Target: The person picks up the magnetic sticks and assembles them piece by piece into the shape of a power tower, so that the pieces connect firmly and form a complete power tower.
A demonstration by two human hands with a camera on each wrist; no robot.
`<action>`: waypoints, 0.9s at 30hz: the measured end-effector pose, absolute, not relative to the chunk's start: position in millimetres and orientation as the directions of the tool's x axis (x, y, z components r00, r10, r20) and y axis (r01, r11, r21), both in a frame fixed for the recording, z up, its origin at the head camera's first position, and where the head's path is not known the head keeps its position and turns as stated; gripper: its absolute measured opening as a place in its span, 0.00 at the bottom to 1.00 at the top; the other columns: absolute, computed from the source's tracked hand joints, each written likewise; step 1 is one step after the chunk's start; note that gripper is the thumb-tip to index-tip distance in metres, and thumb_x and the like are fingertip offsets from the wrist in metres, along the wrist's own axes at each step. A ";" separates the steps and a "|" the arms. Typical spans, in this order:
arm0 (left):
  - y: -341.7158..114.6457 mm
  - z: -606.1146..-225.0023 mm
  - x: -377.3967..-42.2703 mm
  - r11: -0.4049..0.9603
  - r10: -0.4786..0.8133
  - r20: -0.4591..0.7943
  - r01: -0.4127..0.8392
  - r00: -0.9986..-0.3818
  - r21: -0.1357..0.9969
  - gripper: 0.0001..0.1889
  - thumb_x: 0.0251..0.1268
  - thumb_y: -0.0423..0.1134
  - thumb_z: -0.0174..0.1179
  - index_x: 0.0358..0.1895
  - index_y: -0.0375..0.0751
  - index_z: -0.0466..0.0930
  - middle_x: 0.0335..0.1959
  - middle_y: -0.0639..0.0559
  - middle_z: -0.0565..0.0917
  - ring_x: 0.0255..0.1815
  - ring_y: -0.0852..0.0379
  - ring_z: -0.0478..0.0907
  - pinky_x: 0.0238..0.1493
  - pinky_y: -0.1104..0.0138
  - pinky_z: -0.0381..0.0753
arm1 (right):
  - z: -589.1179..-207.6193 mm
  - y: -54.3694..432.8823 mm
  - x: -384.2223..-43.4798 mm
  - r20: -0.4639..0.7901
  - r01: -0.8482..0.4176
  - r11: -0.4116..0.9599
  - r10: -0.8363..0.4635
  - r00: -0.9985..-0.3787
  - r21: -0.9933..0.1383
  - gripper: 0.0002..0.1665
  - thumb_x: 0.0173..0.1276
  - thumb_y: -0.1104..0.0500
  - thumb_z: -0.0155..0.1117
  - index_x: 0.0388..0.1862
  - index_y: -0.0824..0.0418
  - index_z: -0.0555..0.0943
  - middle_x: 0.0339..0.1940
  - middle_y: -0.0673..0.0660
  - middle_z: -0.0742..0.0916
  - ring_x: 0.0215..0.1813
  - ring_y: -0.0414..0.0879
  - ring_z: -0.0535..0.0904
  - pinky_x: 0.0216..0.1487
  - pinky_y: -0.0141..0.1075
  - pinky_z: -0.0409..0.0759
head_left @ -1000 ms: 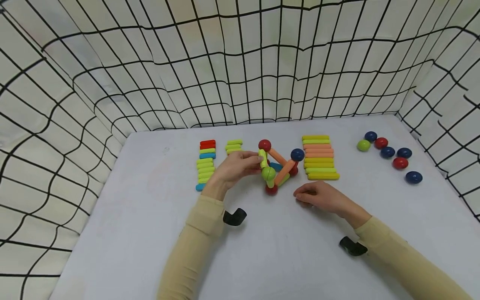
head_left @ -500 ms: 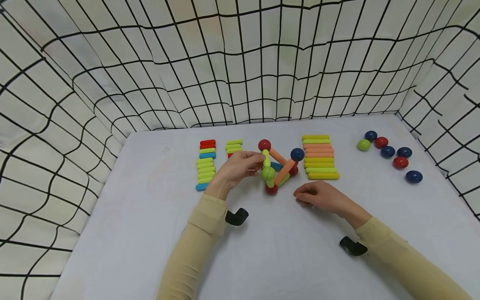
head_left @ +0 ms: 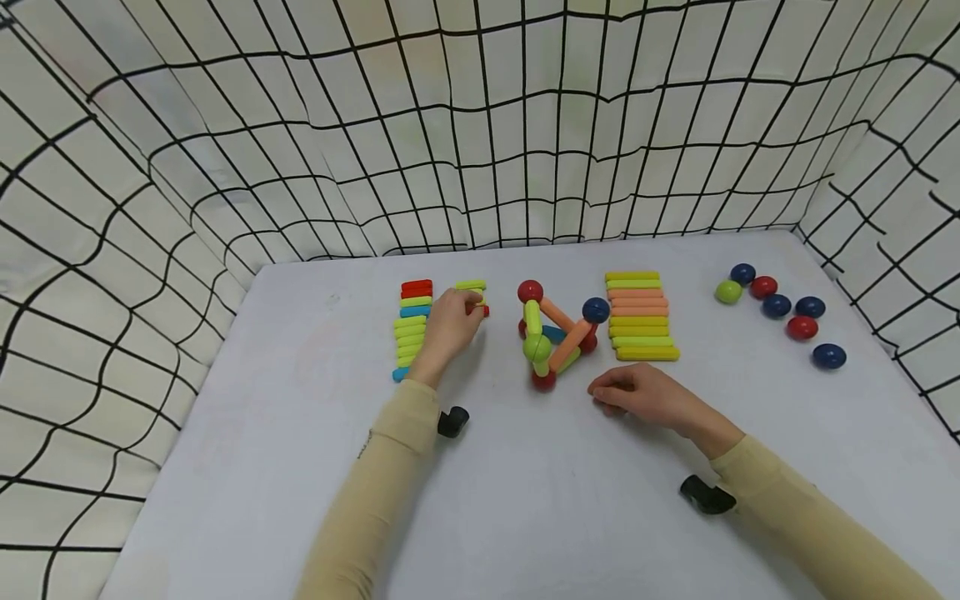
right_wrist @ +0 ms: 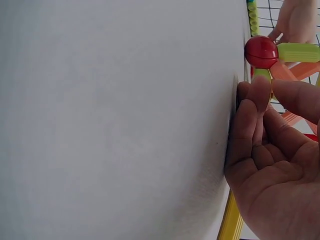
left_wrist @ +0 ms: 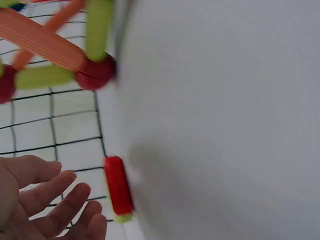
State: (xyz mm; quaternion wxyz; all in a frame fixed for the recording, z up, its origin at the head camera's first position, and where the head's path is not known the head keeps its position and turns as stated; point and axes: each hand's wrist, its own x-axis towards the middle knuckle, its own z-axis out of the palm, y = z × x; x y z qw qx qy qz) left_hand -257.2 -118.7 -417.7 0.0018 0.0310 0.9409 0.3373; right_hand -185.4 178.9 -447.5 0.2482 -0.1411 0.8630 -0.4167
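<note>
My left hand is over the small group of short rods, and its fingers are relaxed with nothing held. In the left wrist view a red rod lies just beyond the fingertips. A structure of balls and rods stands mid-table, with a green ball, a red ball, a blue ball and an orange rod. To its right, my right hand rests on the table, fingers loosely curled and holding nothing. In the right wrist view, a red ball of the structure appears beyond the fingers.
A column of short rods lies left of my left hand. Longer yellow and orange rods form a column behind my right hand. Loose balls lie at far right. Black netting surrounds the white table.
My left hand has left the yellow-green rod between the structure's red and green balls and moved left to the short rods. The right hand has stayed put.
</note>
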 end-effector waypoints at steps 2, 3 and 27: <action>-123.5 -422.3 -261.2 0.818 0.071 0.031 0.076 -0.997 0.570 0.16 0.71 0.34 0.55 0.56 0.30 0.79 0.51 0.38 0.79 0.54 0.44 0.74 0.57 0.58 0.75 | -447.1 178.3 -185.3 -0.315 -0.030 0.612 -0.448 -0.837 -0.790 0.18 0.73 0.51 0.60 0.53 0.61 0.83 0.32 0.52 0.84 0.36 0.46 0.76 0.38 0.37 0.77; -125.2 -424.0 -262.6 0.835 0.076 0.031 0.080 -0.997 0.545 0.16 0.70 0.33 0.55 0.56 0.30 0.79 0.51 0.38 0.79 0.54 0.44 0.73 0.57 0.58 0.75 | -447.3 178.2 -185.4 -0.319 -0.025 0.612 -0.446 -0.837 -0.790 0.18 0.73 0.51 0.60 0.53 0.61 0.83 0.32 0.52 0.84 0.36 0.46 0.76 0.39 0.38 0.77; -112.0 -415.5 -242.6 0.894 0.227 -0.221 0.113 -0.949 0.434 0.11 0.68 0.39 0.61 0.45 0.33 0.78 0.32 0.46 0.79 0.33 0.51 0.75 0.35 0.65 0.77 | -418.8 159.5 -226.6 -0.239 0.064 0.412 -0.387 -0.891 -0.909 0.24 0.74 0.62 0.57 0.65 0.69 0.68 0.47 0.66 0.81 0.44 0.55 0.79 0.43 0.33 0.83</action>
